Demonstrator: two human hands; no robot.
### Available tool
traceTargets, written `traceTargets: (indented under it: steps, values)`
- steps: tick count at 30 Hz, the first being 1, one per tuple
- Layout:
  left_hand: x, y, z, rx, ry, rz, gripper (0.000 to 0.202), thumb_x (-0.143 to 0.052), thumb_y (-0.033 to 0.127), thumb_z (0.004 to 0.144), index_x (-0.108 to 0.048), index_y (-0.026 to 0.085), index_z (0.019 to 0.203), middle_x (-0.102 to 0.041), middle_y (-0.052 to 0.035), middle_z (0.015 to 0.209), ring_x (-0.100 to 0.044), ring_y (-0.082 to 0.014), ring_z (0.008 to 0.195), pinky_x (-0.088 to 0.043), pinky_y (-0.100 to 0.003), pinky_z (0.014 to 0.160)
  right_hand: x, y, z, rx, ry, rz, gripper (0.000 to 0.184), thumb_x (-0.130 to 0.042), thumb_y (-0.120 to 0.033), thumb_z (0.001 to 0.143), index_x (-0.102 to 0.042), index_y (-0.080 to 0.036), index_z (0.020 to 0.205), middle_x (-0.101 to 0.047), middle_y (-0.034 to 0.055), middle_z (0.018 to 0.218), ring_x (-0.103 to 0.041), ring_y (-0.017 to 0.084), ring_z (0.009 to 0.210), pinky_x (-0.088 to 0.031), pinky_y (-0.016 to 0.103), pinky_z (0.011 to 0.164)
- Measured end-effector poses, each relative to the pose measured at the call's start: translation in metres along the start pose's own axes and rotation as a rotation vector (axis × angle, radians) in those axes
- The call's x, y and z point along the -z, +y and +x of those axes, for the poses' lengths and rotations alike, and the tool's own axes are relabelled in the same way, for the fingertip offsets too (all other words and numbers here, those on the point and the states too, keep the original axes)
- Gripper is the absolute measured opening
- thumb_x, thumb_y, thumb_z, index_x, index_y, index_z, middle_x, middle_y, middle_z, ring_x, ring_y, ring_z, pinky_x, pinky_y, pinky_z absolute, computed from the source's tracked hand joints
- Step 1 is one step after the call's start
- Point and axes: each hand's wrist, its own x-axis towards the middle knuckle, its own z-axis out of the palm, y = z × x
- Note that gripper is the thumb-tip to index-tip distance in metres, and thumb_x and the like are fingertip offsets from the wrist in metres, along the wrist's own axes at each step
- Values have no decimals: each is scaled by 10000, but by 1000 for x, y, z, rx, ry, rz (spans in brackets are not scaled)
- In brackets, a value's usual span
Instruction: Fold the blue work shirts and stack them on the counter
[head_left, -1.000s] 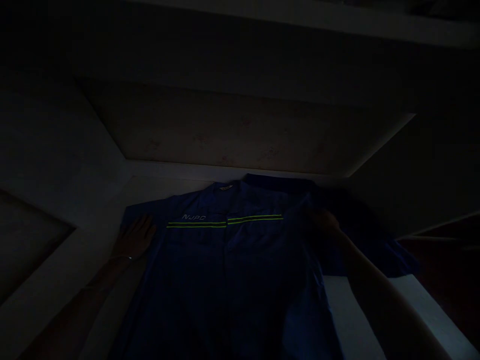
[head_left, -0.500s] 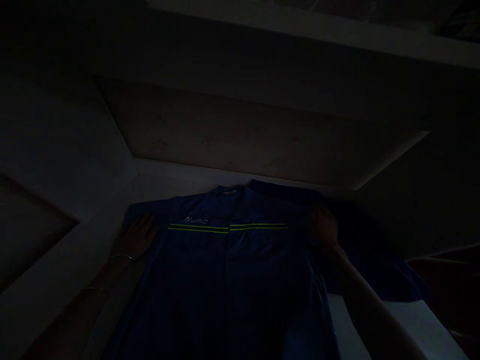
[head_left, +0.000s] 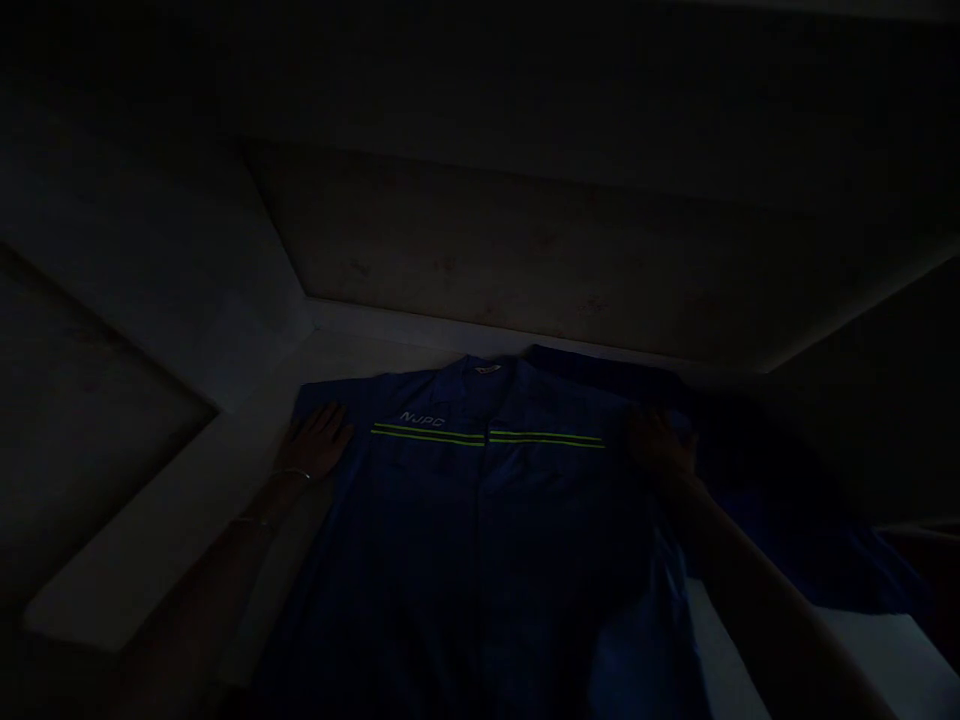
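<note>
Your left hand (head_left: 315,442), fingers apart, and right hand (head_left: 664,445) — grip too dark to tell — touch the yellow-green-striped blue cloth shirt (head_left: 427,500).

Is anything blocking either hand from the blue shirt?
Nothing visible: the left hand lies on one sleeve of the blue shirt, and the right hand appears to touch the other. Darker blue cloth lies farther right, not between them.

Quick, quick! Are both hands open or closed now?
Left hand: open, flat on the blue shirt.
Right hand: also on it; too dark to tell if gripping.
</note>
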Motion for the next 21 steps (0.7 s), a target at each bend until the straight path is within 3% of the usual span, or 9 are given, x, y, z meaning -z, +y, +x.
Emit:
traceTargets:
  steps: [2,6,8,11,13,15,18,21]
  values:
    - [5,-2,-1,-18,-29,2,638,-207,473,947,-290,177,1506,-241,-77,1599,-224,-269,1462,-193,-545,1167,18,-12,-16,3,82,14,565,-146,-373,990,-330,-188,1491,-294,125,1567,-249,306,1426,-146,721,1077]
    - [16,-31,-15,-94,2,123,560,-224,312,942,-411,162,1448,-283,-133,1580,-225,-326,1456,-212,-647,1115,41,-10,-74,239,218,-15,537,-184,-348,990,-354,-194,1476,-300,72,1573,-259,259,1429,-156,626,1141]
    - [18,-55,-30,-131,17,214,546,-234,243,923,-471,186,1411,-284,-121,1582,-207,-359,1455,-198,-685,1096,34,7,-106,247,214,-17,534,-205,-361,986,-346,-221,1482,-294,56,1576,-268,255,1427,-176,611,1146]
    - [17,-84,-53,-163,-102,302,532,-285,212,891,-522,221,1368,-283,-107,1585,-202,-391,1450,-221,-717,1057,6,37,-143,190,79,-25,535,-218,-391,972,-348,-280,1479,-273,23,1584,-250,283,1437,-185,699,1099]
    - [16,-93,-65,-157,-144,284,528,-291,194,876,-537,214,1343,-305,-116,1574,-196,-383,1452,-236,-737,1035,-11,49,-155,139,-7,-17,536,-214,-407,964,-352,-314,1474,-258,-2,1587,-231,305,1443,-196,756,1055]
    - [16,-95,-73,-132,-101,207,522,-269,164,863,-570,171,1289,-352,-157,1544,-206,-371,1451,-256,-743,1025,-19,50,-159,36,22,29,546,-203,-420,963,-370,-292,1467,-275,12,1582,-250,311,1436,-235,738,1055]
    - [13,-90,-91,-60,-11,44,506,-262,174,853,-596,164,1233,-454,-172,1475,-335,-343,1404,-321,-663,1059,-16,39,-165,-56,194,128,555,-202,-414,964,-456,-203,1410,-431,93,1496,-377,305,1367,-301,629,1090]
    - [-1,-76,-130,-47,33,-99,500,-287,293,871,-571,230,1278,-541,-101,1413,-504,-268,1294,-402,-462,1091,-13,18,-183,114,300,208,531,-251,-418,963,-540,-156,1323,-547,150,1376,-478,291,1285,-339,532,1105]
